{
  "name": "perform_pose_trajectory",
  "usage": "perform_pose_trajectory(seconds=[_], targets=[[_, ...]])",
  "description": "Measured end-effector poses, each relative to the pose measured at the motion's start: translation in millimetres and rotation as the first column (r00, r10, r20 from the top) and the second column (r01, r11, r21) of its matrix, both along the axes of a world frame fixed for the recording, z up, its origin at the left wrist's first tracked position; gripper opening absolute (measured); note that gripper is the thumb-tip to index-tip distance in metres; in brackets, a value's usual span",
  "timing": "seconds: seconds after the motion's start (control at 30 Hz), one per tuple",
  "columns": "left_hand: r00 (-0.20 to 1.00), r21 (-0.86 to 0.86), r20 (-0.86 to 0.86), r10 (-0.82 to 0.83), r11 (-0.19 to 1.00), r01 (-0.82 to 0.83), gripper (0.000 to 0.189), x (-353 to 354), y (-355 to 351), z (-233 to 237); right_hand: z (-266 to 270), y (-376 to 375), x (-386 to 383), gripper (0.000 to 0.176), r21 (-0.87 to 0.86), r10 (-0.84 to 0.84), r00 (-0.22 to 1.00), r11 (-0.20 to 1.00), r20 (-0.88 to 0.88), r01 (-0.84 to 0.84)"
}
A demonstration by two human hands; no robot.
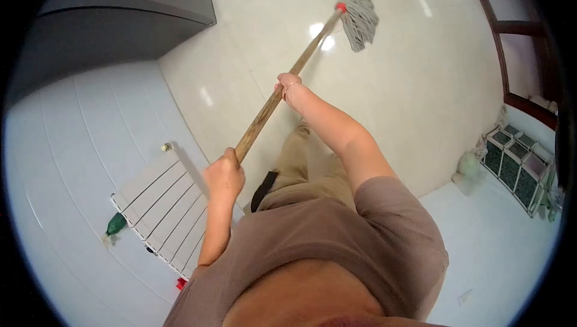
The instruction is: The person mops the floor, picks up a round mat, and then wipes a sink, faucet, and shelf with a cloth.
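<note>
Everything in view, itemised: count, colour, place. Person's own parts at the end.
Mop: 1, grey head, red collar, brown handle, centre to top
Floor: 1, cream, centre
Furniture: 1 unit, dark grey, upper left
Wall: 2 stretches, pale blue, left and lower right
Radiator: 1, white, left
Bottle-like item: 1, green, beside radiator
Small item: 1, red, lower left, unclear
Window or door frame: 1, brown, upper right
Rack: 1, pale frame, dark panels, right
Bag-like item: 1, pale green, beside rack
Shirt: 1, brown
Trousers: 1, khaki
Left hand: 1, gripping lower handle
Right hand: 1, gripping mid-handle
</note>
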State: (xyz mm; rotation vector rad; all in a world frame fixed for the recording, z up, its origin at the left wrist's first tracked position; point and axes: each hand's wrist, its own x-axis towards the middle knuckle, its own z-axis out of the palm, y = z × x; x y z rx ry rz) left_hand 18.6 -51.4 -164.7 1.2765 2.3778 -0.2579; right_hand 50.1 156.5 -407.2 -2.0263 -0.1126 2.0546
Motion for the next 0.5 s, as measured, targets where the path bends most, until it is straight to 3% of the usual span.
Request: perform_pose_trajectory(seconds=[0.03, 0.1, 0.13, 0.2, 0.37, 0.5], targets=[[1.0, 0.003, 0.001, -0.003, 1.0, 0.003, 0.013, -6, 8, -7, -7, 13, -14, 0.013, 0.003, -0.003, 1.0, 1.0, 0.001, 0.003], [0.992, 0.006, 0.066, 0.11, 0.994, -0.111, 0.016, -7, 16, -13, -16, 23, -29, 0.02, 0.156, 0.308, 0.951, 0.939, 0.018, -0.307], [0.987, -0.032, 0.069, 0.145, 0.989, -0.143, 0.02, -9, 24, -13, -9, 30, -34, 0.02, 0.151, 0.3, 0.954, 0.942, 0.018, -0.299], [0.983, -0.048, 0.08, 0.164, 0.986, -0.161, 0.02, -12, 25, -11, 3, 43, -39, 0.039, 0.272, 0.679, 0.731, 0.692, 0.067, -0.668], [0.95, -0.109, 0.16, 0.267, 0.962, -0.252, 0.025, -11, -12, 10, -39, 20, -62, 0.047, 0.211, 0.631, 0.762, 0.733, 0.144, -0.647], [0.912, -0.178, 0.194, 0.362, 0.927, -0.33, 0.036, -29, -56, 68, -40, -20, -50, 0.047, 0.142, 0.542, 0.84, 0.83, 0.024, -0.54]])
